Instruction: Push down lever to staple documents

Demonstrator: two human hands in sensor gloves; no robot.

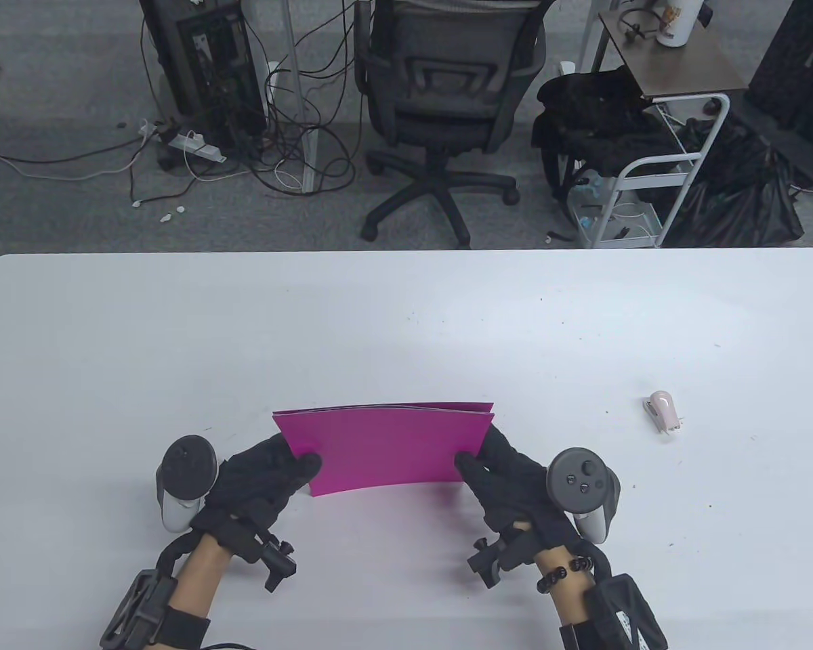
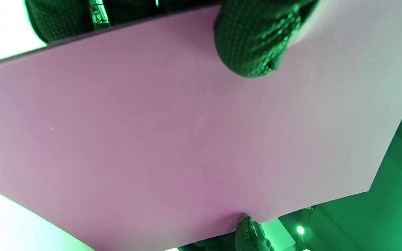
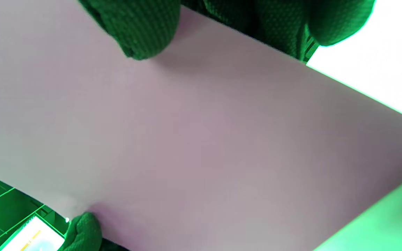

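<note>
Both gloved hands are up off the white worktop (image 1: 406, 318) in the lower centre of the table view, and between them is the stack of magenta paper sheets (image 1: 386, 447). It's a wide rectangle held up on edge, its face toward the camera, bowed a little, with several sheet edges showing along the top. The colour is a flat, bright magenta, no print visible.

The left hand (image 1: 261, 484) pinches the lower left corner of the stack, thumb on the near face and the other fingers behind. In the left wrist view the magenta sheets (image 2: 187, 139) fill nearly the whole frame, washed pale, and one dark gloved thumb tip (image 2: 253, 45) presses down on them from the top edge.

The right hand (image 1: 515, 487) mirrors that at the lower right corner, thumb in front, fingers wrapped behind. The right wrist view shows the same pale sheet face (image 3: 204, 139) with a gloved thumb (image 3: 138, 31) pressed on it at the upper left.

Over at the right of the table view, well apart from both hands, the small pale pink stapler (image 1: 664, 412) lies on the worktop, untouched.
</note>
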